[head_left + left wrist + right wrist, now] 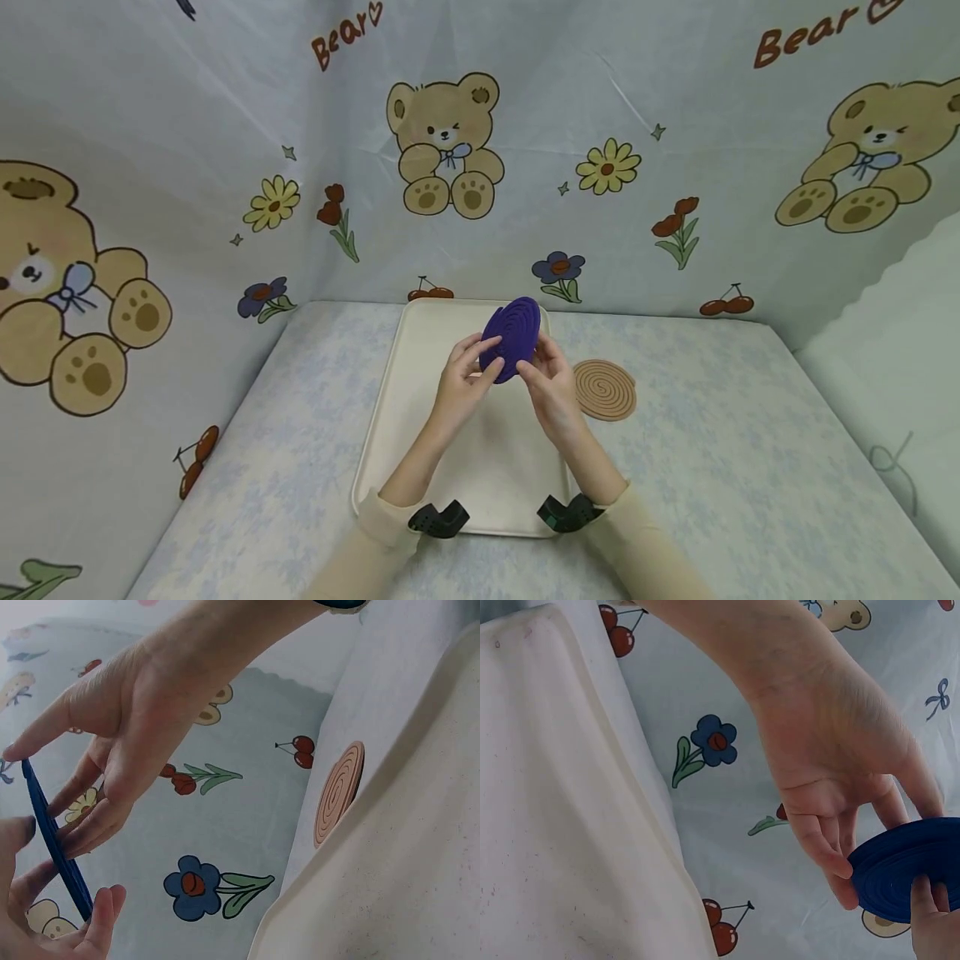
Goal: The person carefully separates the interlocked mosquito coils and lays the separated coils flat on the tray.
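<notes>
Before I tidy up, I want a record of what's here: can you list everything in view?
Table: one, mottled pale blue, across the lower head view
Tray: one, cream, on the table
Tan coiled disc: one, tan, on the table, right of the tray
Purple coiled disc: one, purple (bluer in the wrist views), held up
Printed cloth: at least one, white with bears, flowers, cherries, behind the table
Sleeves: two, cream, on the forearms
Wrist devices: two, black, by the sleeve ends
Left hand, right hand: one each, bare, pinching the purple coiled disc
</notes>
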A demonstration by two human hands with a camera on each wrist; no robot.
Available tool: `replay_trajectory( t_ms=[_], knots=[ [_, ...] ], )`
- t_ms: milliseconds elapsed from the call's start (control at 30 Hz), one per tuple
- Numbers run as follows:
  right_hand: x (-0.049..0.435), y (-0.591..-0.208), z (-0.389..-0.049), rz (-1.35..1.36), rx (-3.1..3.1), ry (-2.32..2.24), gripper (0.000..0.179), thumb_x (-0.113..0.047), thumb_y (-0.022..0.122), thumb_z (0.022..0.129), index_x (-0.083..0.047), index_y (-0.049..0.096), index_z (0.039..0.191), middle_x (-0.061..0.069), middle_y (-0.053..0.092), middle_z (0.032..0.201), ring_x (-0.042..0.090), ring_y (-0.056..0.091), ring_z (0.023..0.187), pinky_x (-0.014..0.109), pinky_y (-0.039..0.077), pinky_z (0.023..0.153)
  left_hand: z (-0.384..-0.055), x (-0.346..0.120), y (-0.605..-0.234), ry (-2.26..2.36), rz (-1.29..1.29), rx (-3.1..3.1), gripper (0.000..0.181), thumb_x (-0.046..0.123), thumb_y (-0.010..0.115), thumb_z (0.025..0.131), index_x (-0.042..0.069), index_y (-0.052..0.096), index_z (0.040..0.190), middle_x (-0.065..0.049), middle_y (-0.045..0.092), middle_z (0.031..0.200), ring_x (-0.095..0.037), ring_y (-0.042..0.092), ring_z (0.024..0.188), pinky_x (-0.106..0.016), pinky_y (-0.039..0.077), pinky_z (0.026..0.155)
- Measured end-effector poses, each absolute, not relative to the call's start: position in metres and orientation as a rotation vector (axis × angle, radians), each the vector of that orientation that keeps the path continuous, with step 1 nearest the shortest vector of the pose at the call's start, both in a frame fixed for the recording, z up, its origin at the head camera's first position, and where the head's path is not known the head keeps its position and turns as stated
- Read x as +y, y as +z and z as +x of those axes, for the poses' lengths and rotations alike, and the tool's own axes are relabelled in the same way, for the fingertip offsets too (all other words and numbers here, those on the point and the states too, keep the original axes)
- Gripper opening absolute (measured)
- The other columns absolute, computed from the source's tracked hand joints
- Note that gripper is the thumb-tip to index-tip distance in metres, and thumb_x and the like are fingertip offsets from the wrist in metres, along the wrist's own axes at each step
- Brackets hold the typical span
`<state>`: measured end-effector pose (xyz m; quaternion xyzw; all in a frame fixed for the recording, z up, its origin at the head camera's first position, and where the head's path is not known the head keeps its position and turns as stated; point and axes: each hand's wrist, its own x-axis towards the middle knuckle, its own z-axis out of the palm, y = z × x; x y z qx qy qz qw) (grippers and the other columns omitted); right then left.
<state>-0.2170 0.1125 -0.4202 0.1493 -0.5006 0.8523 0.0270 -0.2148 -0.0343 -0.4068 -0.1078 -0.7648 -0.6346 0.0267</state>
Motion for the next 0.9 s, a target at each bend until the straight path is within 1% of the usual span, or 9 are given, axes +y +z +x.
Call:
replay_trajectory(
  t_ms=[133, 267, 367, 533, 600, 667, 700, 767, 900],
  knots=[
    [0.116, -0.420, -0.219, 0.492, -1.610, 2.568, 0.057, -0.006, 0.058, 0.091, 0.005, 0.032, 0.141, 0.000, 0.052, 0.125, 0.010, 0.050, 0.115, 0.017, 0.045, 0.101, -0.224, -0.034, -0.423, -1.987, -0.424, -2.405, 0.048, 0.022, 0.062, 0.093, 0.012, 0.049, 0.138, -0.016, 0.026, 0.154, -0.033, 0.057, 0.114, -0.042, 0.053, 0.095],
    [0.119, -0.422, -0.222, 0.523, -1.717, 2.476, 0.052, -0.005, 0.051, 0.095, 0.002, 0.033, 0.143, -0.004, 0.055, 0.125, 0.010, 0.050, 0.119, 0.024, 0.041, 0.107, -0.226, -0.034, -0.429, -1.980, -0.482, -2.407, 0.057, 0.024, 0.068, 0.088, 0.019, 0.046, 0.141, -0.011, 0.032, 0.151, -0.030, 0.057, 0.111, -0.039, 0.052, 0.096],
    [0.120, -0.424, -0.224, 0.519, -1.798, 2.407, 0.053, -0.001, 0.051, 0.093, -0.001, 0.034, 0.144, -0.008, 0.056, 0.126, 0.008, 0.049, 0.122, 0.028, 0.038, 0.110, -0.227, -0.035, -0.430, -1.948, -0.526, -2.406, 0.061, 0.023, 0.071, 0.086, 0.023, 0.045, 0.141, -0.008, 0.037, 0.146, -0.026, 0.059, 0.103, -0.036, 0.053, 0.095],
    [0.123, -0.426, -0.226, 0.548, -1.848, 2.344, 0.066, 0.005, 0.059, 0.086, -0.005, 0.033, 0.146, -0.008, 0.055, 0.126, 0.008, 0.051, 0.120, 0.025, 0.042, 0.106, -0.228, -0.039, -0.431, -1.758, -0.622, -2.443, 0.056, 0.018, 0.068, 0.088, 0.018, 0.048, 0.140, -0.009, 0.047, 0.137, -0.014, 0.058, 0.086, -0.024, 0.055, 0.083],
    [0.124, -0.426, -0.227, 0.589, -1.846, 2.330, 0.072, 0.007, 0.064, 0.083, -0.006, 0.032, 0.146, -0.006, 0.055, 0.126, 0.009, 0.052, 0.119, 0.024, 0.046, 0.103, -0.229, -0.042, -0.431, -1.658, -0.651, -2.461, 0.054, 0.018, 0.069, 0.088, 0.016, 0.050, 0.139, -0.008, 0.051, 0.133, -0.011, 0.056, 0.079, -0.019, 0.053, 0.075],
    [0.125, -0.427, -0.228, 0.635, -1.848, 2.314, 0.076, 0.008, 0.068, 0.080, -0.006, 0.032, 0.146, -0.006, 0.055, 0.126, 0.009, 0.053, 0.118, 0.022, 0.049, 0.099, -0.229, -0.044, -0.430, -1.568, -0.677, -2.466, 0.054, 0.018, 0.070, 0.086, 0.015, 0.052, 0.137, -0.007, 0.054, 0.129, -0.011, 0.054, 0.076, -0.018, 0.051, 0.069],
    [0.125, -0.427, -0.228, 0.652, -1.850, 2.305, 0.079, 0.009, 0.069, 0.079, -0.006, 0.031, 0.147, -0.006, 0.055, 0.126, 0.009, 0.053, 0.117, 0.022, 0.050, 0.098, -0.230, -0.046, -0.429, -1.515, -0.689, -2.472, 0.054, 0.018, 0.072, 0.085, 0.015, 0.053, 0.136, -0.006, 0.055, 0.127, -0.011, 0.054, 0.076, -0.019, 0.050, 0.067],
    [0.125, -0.428, -0.229, 0.686, -1.848, 2.287, 0.082, 0.010, 0.070, 0.077, -0.004, 0.030, 0.147, -0.006, 0.055, 0.126, 0.008, 0.053, 0.117, 0.022, 0.050, 0.098, -0.230, -0.048, -0.429, -1.435, -0.727, -2.457, 0.055, 0.018, 0.074, 0.083, 0.013, 0.055, 0.134, -0.007, 0.055, 0.125, -0.015, 0.056, 0.082, -0.025, 0.053, 0.070],
    [0.125, -0.429, -0.229, 0.736, -1.840, 2.257, 0.087, 0.011, 0.072, 0.074, -0.001, 0.027, 0.147, -0.006, 0.055, 0.127, 0.009, 0.052, 0.118, 0.022, 0.050, 0.098, -0.229, -0.051, -0.426, -1.312, -0.790, -2.438, 0.057, 0.017, 0.076, 0.081, 0.009, 0.056, 0.133, -0.007, 0.055, 0.125, -0.022, 0.055, 0.108, -0.040, 0.053, 0.090]
  ],
)
